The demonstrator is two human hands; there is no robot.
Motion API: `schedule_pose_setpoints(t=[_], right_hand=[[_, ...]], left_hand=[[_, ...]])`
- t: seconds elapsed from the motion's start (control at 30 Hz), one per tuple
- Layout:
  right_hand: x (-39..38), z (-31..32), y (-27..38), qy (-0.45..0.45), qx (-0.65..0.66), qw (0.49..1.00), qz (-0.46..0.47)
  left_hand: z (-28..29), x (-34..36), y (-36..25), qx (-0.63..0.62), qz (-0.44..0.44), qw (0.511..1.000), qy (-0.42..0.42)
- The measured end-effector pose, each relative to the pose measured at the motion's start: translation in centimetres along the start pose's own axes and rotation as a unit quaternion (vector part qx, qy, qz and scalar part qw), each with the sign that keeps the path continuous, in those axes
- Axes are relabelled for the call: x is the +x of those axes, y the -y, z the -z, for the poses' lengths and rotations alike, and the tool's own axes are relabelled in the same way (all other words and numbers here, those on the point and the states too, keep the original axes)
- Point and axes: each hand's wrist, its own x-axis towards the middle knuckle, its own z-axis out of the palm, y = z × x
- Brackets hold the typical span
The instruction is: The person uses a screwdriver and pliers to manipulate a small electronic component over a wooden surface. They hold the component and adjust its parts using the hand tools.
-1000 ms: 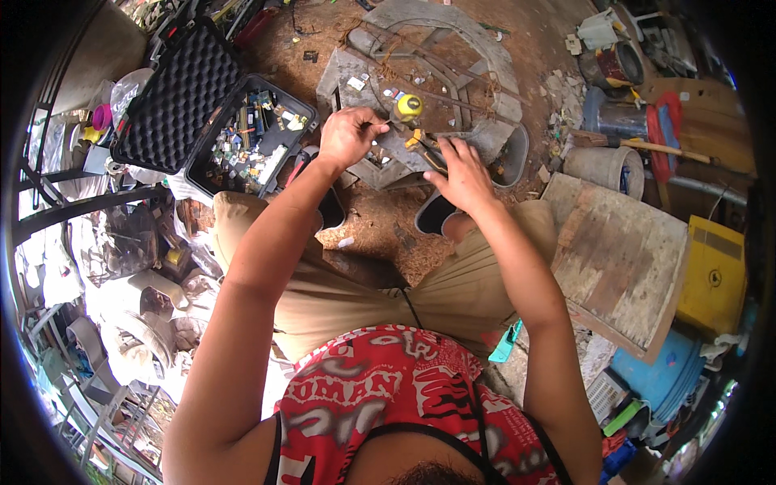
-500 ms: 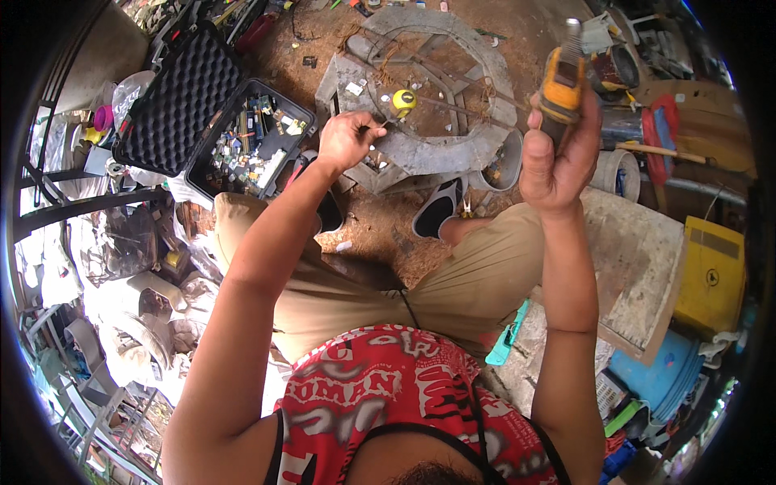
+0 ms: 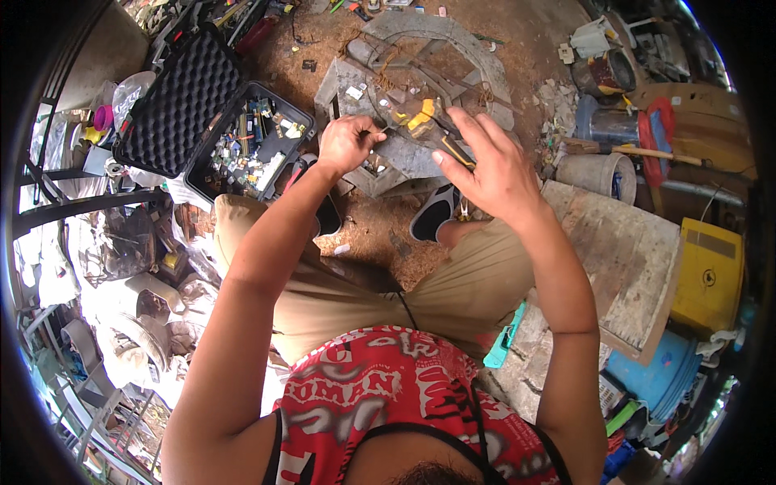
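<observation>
My left hand (image 3: 349, 144) is closed in a pinch above the near left side of a grey octagonal frame (image 3: 416, 158). Whatever its fingertips hold is too small to make out. My right hand (image 3: 495, 166) reaches over the frame's near right side, its fingers long and partly spread. Between its thumb and fingers slants a tool with a black and yellow handle (image 3: 457, 150); the tool's kind is not plain. A yellow piece (image 3: 422, 115) shows just past the handle, close to my left fingertips; I cannot tell whether it belongs to the tool.
To the left lies an open black foam-lined case (image 3: 182, 101) with small electronic parts (image 3: 250, 145). On the right are a worn board (image 3: 618, 259), a white bucket (image 3: 594, 174), a yellow case (image 3: 709, 275) and a blue container (image 3: 659, 376). Beside my leg lies a teal object (image 3: 506, 335).
My right hand has come down and left from its raised position, bringing the tool over the frame. The round yellow object once seen by my left fingers no longer shows as before. My left hand stays put.
</observation>
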Motion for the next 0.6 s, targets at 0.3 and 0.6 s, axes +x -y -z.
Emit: schedule_pose_setpoints(t=[0.3,0.6], right_hand=[[0.4,0.0,0.1,-0.064,0.084,0.992,-0.068],[-1.6,-1.5,-0.7,-0.134,0.110,0.978,-0.118]], left_hand=[[0.2,0.0,-0.3,0.003,-0.006,1.000,-0.004],[0.2,-0.1,-0.5,0.000,-0.010,1.000,-0.001]])
